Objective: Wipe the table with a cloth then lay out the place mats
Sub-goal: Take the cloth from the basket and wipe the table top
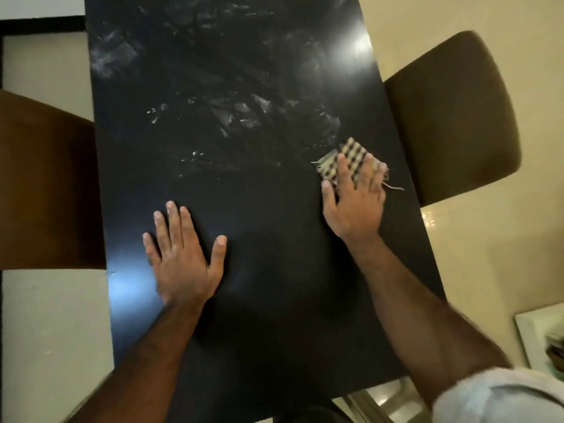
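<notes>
Now cloth [346, 157] under right hand [355, 203]

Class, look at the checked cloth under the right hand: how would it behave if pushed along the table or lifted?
The checked cloth probably droops limply if lifted: frayed threads suggest thin fabric. Pushed under the flat right hand, it likely slides over the glossy table, perhaps bunching.

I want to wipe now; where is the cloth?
In the head view, the checked cloth lies under the right hand, at the right of the black table near the olive chair.
</notes>
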Motion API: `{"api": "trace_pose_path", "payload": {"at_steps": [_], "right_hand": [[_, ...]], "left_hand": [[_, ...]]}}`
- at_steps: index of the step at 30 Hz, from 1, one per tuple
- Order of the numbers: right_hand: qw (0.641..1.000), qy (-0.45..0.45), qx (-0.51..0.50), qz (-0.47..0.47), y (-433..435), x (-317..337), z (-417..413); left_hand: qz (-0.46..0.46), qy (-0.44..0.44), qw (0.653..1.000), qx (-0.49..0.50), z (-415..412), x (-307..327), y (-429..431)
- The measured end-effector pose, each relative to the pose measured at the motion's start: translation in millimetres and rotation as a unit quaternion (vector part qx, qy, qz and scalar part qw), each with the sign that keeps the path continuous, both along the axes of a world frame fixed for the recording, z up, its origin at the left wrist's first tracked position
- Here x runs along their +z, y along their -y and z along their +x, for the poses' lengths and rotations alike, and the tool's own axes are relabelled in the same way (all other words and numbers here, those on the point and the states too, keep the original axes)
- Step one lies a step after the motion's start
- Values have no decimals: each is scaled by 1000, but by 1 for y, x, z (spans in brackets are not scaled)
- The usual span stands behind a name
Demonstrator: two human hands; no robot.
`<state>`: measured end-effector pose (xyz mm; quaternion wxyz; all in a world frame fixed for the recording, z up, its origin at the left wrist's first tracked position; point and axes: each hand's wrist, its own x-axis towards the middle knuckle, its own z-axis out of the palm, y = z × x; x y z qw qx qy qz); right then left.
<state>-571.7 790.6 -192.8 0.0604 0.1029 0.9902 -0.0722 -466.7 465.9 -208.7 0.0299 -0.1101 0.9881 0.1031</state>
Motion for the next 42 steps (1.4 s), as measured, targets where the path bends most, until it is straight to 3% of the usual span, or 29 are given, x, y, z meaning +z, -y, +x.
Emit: {"api": "trace_pose_path", "payload": {"at_steps": [4,8,12,16,18,22,26,30,34,38,42], "right_hand": [[994,-42,96,-27,56,0,14],[985,5,162,-53,36,7,77],[999,14,34,-13,-55,4,95],[998,9,-69,-8,-98,-2,45],[996,6,-85,-21,-84,-7,15],[999,-41,-3,-20,-8,-11,-6],[987,-43,131,-85,90,-3,35],[970,-7,226,-90,102,0,106],[988,-8,149,-25,59,-1,119],[999,-18,34,-6,62,-11,63],[996,-54,75,-19,144,-24,26]], "left_hand": [[-5,-2,1000,4,-1,2,-2],[-20,3,1000,16,-1,4,-7],[-34,-6,999,18,-1,3,-11],[-37,-7,999,22,-1,3,-11],[-34,-4,999,23,-1,2,-11],[-26,-7,999,19,0,3,-11],[-1,5,1000,12,0,3,-2],[35,26,999,2,2,4,19],[-32,63,997,-35,30,5,52],[-54,83,994,-46,50,3,72],[-43,76,995,-49,51,-2,81]]}}
